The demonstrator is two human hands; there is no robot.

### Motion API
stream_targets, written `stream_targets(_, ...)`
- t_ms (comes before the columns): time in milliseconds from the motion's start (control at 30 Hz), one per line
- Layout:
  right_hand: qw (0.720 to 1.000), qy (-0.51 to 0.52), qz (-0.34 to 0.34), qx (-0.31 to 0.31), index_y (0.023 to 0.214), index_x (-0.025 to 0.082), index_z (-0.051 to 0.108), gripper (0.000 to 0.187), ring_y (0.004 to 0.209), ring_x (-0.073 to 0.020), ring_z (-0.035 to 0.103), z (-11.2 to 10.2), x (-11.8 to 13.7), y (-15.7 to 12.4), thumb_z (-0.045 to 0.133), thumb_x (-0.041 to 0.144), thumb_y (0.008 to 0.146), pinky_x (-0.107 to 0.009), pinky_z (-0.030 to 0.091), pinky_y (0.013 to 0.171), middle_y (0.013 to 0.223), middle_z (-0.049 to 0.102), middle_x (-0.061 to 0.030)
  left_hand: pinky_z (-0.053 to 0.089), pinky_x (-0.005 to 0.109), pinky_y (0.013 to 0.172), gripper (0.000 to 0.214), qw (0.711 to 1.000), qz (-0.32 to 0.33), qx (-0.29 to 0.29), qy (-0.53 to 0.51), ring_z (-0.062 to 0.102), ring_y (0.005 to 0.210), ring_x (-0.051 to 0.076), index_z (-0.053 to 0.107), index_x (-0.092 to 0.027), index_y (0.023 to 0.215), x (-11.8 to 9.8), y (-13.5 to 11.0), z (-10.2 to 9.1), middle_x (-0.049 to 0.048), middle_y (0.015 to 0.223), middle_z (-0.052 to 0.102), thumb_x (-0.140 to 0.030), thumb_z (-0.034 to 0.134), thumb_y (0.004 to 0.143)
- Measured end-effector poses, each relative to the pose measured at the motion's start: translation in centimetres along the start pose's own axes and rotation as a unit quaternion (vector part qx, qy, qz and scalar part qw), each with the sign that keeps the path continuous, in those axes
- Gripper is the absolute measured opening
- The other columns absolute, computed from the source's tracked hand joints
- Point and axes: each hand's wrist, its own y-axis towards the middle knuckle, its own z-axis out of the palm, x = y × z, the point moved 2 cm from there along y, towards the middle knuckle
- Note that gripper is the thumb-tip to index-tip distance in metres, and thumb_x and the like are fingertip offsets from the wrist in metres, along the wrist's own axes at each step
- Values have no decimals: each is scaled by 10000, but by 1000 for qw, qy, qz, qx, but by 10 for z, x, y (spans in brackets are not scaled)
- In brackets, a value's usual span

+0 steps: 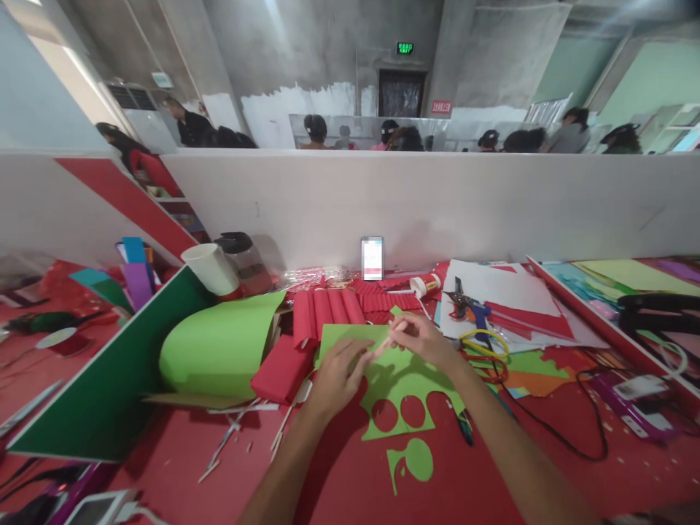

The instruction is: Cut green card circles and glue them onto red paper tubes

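Observation:
My left hand (343, 370) is over the upper left of a light green sheet (402, 375), its fingers stretched out and apart. My right hand (422, 340) is at the sheet's upper right, thumb and fingertips pinched together. A thin pale shape runs between the two hands; I cannot tell whether it is a small strip or a finger. Round holes are cut along the sheet's near edge. Just below it lie a green disc (419, 460) and a small torn green scrap (394, 469). To the left of my left hand sits a red wrapped box (283, 369).
A curved green sheet (213, 350) and a dark green divider (103, 372) stand left. Behind are red paper rolls (328, 315), a phone (372, 259) and a white cup (211, 267). Right lie yellow-handled scissors (486, 341), a glue gun (464, 302) and a black cable (574, 446).

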Motion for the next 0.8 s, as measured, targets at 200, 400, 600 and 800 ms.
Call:
stream_targets(200, 989, 18, 11, -145, 814, 245, 448, 386, 752, -188, 684, -45, -36, -9, 731, 505, 832, -276, 496, 606, 886, 752, -58, 454, 473, 1005, 358, 955, -47, -185, 229, 592, 1146, 318, 576, -177, 1306, 22, -3, -27, 147, 1258, 652, -331, 523, 988)
stream_targets(400, 988, -36, 8, -153, 1115, 243, 463, 376, 788, -206, 721, -52, -60, -9, 616, 503, 890, -353, 573, 723, 976, 691, -56, 426, 521, 1014, 469, 937, -35, -132, 321, 569, 1169, 360, 543, -197, 1375, 26, -2, -16, 128, 1145, 706, -255, 610, 914)
stream_targets(600, 972, -189, 4, -140, 903, 241, 475, 68, 777, -210, 659, -56, -65, 3, 463, 301, 932, -351, 526, 747, 854, 635, -32, 504, 347, 900, 324, 975, 133, -35, 173, 621, 997, 208, 607, -215, 1194, 22, -7, -10, 61, 1038, 686, -56, 470, 947)
stream_targets(800, 938, -336, 22, -79, 967, 214, 623, 96, 1007, -260, 659, -55, -69, 44, 630, 239, 875, -320, 467, 839, 1100, 694, -107, 506, 328, 869, 348, 970, 160, -48, 177, 633, 968, 189, 643, -220, 1107, 24, -9, -13, 57, 1033, 680, -2, 440, 927)
